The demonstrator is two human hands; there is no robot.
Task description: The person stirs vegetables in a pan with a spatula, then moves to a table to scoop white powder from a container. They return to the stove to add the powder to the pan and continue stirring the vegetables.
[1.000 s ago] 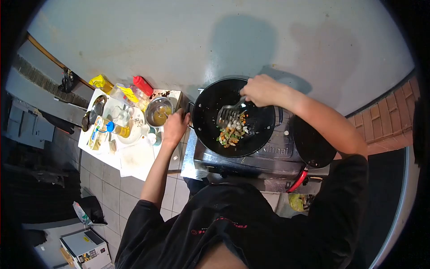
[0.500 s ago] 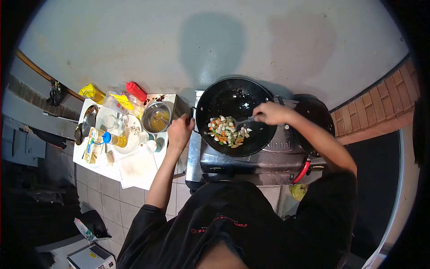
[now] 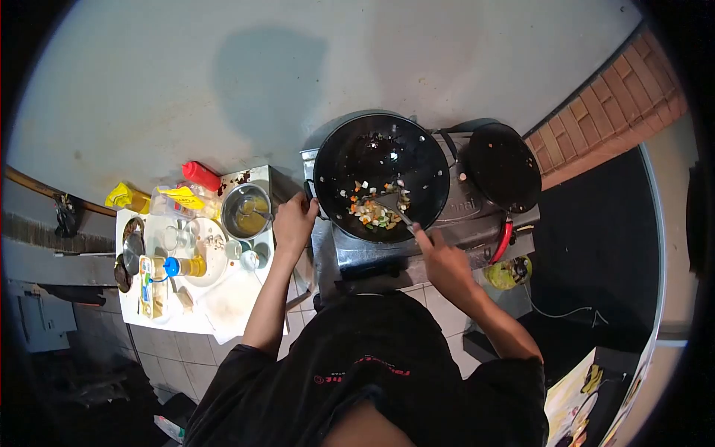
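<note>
A black wok (image 3: 417,156) sits on the metal gas stove (image 3: 365,258). Diced vegetables (image 3: 372,214), white, orange and green, lie in its lower left part, with a few bits scattered up the wall. My left hand (image 3: 295,221) is closed on the wok's left handle (image 3: 310,190). Over the wok's lower right rim, my right hand (image 3: 445,267) grips the handle of a spatula (image 3: 404,217). Its blade is among the vegetables.
Right of the wok rests a black frying pan (image 3: 503,167) with a red handle (image 3: 502,242). On the white table (image 3: 205,342) at left stand a metal bowl (image 3: 246,211) with yellowish liquid, a red squeeze bottle (image 3: 201,176), an oil bottle (image 3: 186,266) and a plate (image 3: 216,276).
My right hand has swung from the wok's right side down to its lower right rim, turning the spatula. The vegetables have shifted and spread. The whole view has shifted and tilted somewhat.
</note>
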